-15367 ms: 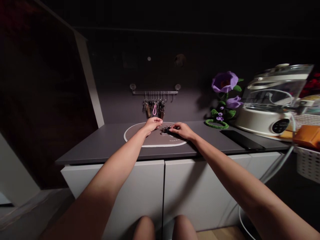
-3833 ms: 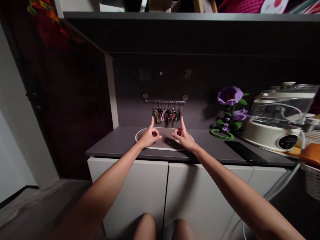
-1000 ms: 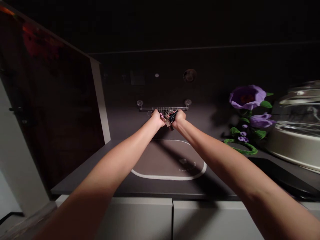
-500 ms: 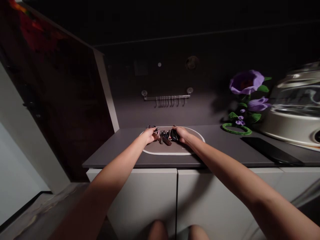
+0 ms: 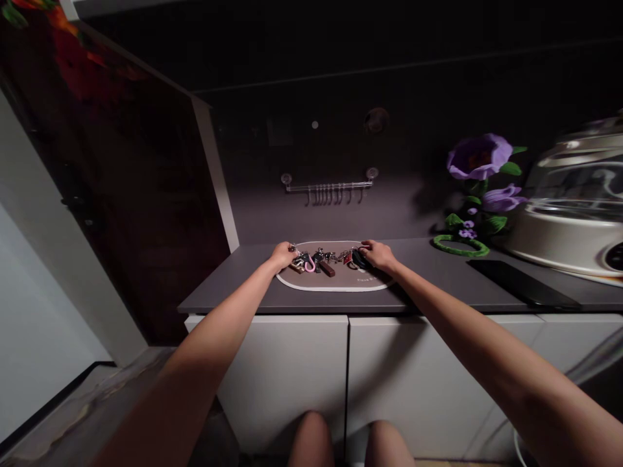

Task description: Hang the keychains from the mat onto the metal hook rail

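Note:
A spread-out bunch of keys and key rings (image 5: 320, 255) lies across a brown oval mat (image 5: 318, 280) with a pale rim. At the left end of the bunch, my left hand (image 5: 282, 255) has its fingers closed on some keys. My right hand (image 5: 378, 255) is at the other end, its fingers closed about a black item (image 5: 359, 259) that looks like a key case. Between the hands lie a pink loop (image 5: 309, 263), a dark brown bar-shaped fob (image 5: 327, 268) and a small red tag (image 5: 348, 258).
A black phone-like slab (image 5: 523, 283) lies on the grey counter (image 5: 438, 285) at right. Behind it stand purple artificial flowers (image 5: 479, 159) and a cream appliance with a clear cover (image 5: 574, 237). A clear hook rail (image 5: 331, 187) is mounted on the wall.
My hands have moved apart, the right one farther to the right. The keys between them are spread wider, and the pink loop and red tag show more plainly.

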`<state>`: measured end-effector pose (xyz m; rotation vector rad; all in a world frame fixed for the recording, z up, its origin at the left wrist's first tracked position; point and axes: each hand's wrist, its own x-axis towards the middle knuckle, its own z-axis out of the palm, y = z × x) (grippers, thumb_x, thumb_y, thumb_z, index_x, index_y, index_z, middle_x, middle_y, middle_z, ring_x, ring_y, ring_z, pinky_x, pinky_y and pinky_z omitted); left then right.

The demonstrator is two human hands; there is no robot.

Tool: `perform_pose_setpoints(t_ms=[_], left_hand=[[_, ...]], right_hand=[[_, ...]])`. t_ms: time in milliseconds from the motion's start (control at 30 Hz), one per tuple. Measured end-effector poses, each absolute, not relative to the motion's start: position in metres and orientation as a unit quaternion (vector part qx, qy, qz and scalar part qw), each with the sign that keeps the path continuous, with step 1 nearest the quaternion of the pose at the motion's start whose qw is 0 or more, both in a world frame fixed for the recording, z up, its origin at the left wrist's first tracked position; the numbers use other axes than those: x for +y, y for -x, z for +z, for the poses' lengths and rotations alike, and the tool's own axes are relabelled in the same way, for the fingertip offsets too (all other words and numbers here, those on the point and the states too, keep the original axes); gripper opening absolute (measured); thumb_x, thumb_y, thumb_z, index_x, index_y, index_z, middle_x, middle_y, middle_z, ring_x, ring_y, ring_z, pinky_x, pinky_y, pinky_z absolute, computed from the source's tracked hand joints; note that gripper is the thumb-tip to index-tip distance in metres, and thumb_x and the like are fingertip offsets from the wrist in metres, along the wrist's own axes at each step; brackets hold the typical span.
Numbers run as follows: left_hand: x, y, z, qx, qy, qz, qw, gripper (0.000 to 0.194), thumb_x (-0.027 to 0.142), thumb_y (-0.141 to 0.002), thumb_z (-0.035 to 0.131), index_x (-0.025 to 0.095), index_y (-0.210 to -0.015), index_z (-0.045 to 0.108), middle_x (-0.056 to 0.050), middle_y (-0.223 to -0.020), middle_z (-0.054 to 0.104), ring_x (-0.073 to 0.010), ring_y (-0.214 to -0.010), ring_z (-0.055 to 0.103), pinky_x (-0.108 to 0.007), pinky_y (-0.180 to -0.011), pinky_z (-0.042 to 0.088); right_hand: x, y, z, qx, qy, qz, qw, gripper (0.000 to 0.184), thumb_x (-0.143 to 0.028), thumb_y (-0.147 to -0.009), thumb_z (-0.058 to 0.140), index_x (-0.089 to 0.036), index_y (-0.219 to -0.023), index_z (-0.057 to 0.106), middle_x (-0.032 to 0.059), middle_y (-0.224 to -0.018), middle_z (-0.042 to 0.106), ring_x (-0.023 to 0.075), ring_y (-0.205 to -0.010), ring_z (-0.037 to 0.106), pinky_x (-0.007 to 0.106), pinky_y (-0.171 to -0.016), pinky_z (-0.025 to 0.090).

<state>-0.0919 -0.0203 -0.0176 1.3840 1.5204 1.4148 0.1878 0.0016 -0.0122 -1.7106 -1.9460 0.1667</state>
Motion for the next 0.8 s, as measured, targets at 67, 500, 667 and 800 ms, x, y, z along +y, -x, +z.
perform_pose_setpoints(t_ms=[67,500,667,800], left_hand=[[-0.021,0.097,-0.015,0.558,-0.504,0.583,0.309,0.025,-0.005,-0.052,0.069,0.015,-0.056,0.054,0.003,-0.053,0.048,-0.0112,-0.062,0.05,-0.019,-0.064,0.038],[-0.069,0.071,-0.001,0.376,-0.644,0.466,0.477,0.051,0.058,-0.07,0.056,0.017,-0.045,0.037,0.004,-0.038,0.033,-0.0047,-0.035,0.029,-0.019,-0.038,0.023],[-0.073,0.069,-0.016,0.323,-0.544,0.432,0.642,0.062,0.071,-0.071,0.033,0.019,-0.04,0.02,0.004,-0.031,0.019,-0.0035,-0.03,0.02,-0.02,-0.034,0.015],[-0.074,0.072,-0.018,0.316,-0.486,0.452,0.678,0.064,0.074,-0.07,0.024,0.019,-0.039,0.017,0.004,-0.029,0.017,-0.0034,-0.028,0.018,-0.02,-0.033,0.014]], right_hand=[[-0.003,-0.189,-0.013,-0.716,0.64,0.029,0.279,0.037,-0.035,-0.082,0.047,-0.018,-0.11,0.061,0.0152,-0.113,0.059,0.0289,-0.107,0.052,0.04,-0.09,0.036],[-0.065,-0.135,0.003,-0.732,0.287,0.545,0.291,0.055,-0.062,-0.078,0.04,-0.015,-0.049,0.049,-0.0014,-0.041,0.043,0.0061,-0.036,0.034,0.019,-0.039,0.027],[-0.063,-0.135,-0.007,-0.619,0.291,0.668,0.293,0.067,-0.075,-0.074,0.012,-0.02,-0.038,0.025,-0.0048,-0.031,0.02,0.0051,-0.03,0.018,0.018,-0.032,0.014],[-0.062,-0.14,-0.007,-0.584,0.276,0.695,0.315,0.067,-0.077,-0.072,0.008,-0.021,-0.038,0.02,-0.0053,-0.031,0.017,0.0047,-0.03,0.014,0.018,-0.032,0.013]])
